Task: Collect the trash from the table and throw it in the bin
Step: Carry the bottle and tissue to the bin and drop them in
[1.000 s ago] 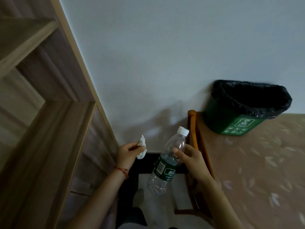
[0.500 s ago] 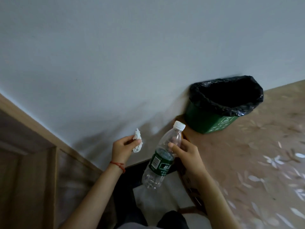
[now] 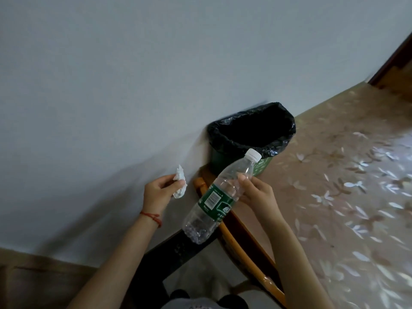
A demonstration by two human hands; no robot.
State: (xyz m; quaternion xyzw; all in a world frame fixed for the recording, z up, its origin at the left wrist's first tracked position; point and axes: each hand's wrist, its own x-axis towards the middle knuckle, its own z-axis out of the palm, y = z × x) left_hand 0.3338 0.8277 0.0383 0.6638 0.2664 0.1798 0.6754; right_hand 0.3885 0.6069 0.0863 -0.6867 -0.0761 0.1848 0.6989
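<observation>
Pale grey wall [image 3: 133, 74] behind; green bin with black liner [image 3: 252, 139] stood against it on floral floor [image 3: 334, 197]. Left hand [image 3: 158, 195] pinched crumpled white tissue [image 3: 180, 181]. Right hand [image 3: 256, 192] gripped clear plastic bottle with green label [image 3: 219, 197], tilted, cap toward bin.

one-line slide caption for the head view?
Left hand holds a crumpled tissue, right hand a clear plastic bottle, facing the black-lined green bin.

Barcode on the green label [image 3: 215, 202] of the bottle [image 3: 219, 197] you're holding, white characters beside it too blurred to read, white markings on the green bin [image 3: 263, 162] unreadable
</observation>
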